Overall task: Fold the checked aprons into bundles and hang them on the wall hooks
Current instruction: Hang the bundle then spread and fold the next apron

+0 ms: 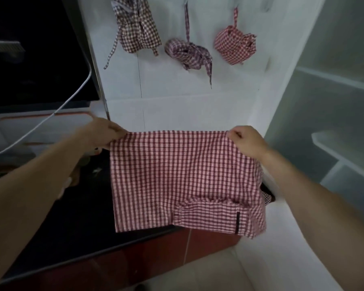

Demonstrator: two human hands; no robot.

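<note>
Four checked aprons in view: one red-and-white checked cloth apron (185,181) held spread out flat, and three bundles on the white tiled wall (177,101) above it. Hanging at the upper left of the wall, a loose brown-and-white checked bundle (136,26) with a strap dangling down; in the middle, a purple-and-white checked bundle (187,53) rolled tight, hung by a long strap; at the right, a red-and-white checked bundle (234,47) hung by a short strap. Hooks themselves too blurred or cut off at the top edge to see. Two hands. Left hand (105,131) pinching the top left corner of the spread apron, fingers curled close on the cloth. Right hand (246,141) gripping the top right corner, fingers curled into a fist round the fabric. Top edge of the apron pulled straight between both hands, the rest hanging down in front of the dark glossy worktop (88,217) and its front edge, hiding part of it. On the lower right of the apron, a gathered pocket (208,215) with a small dark tab. To the left, a dark appliance front (36,49) with a white cable (72,97) running across it. To the right, a frosted glass door (334,91). Below the worktop edge, red cabinet fronts (208,244).
</note>
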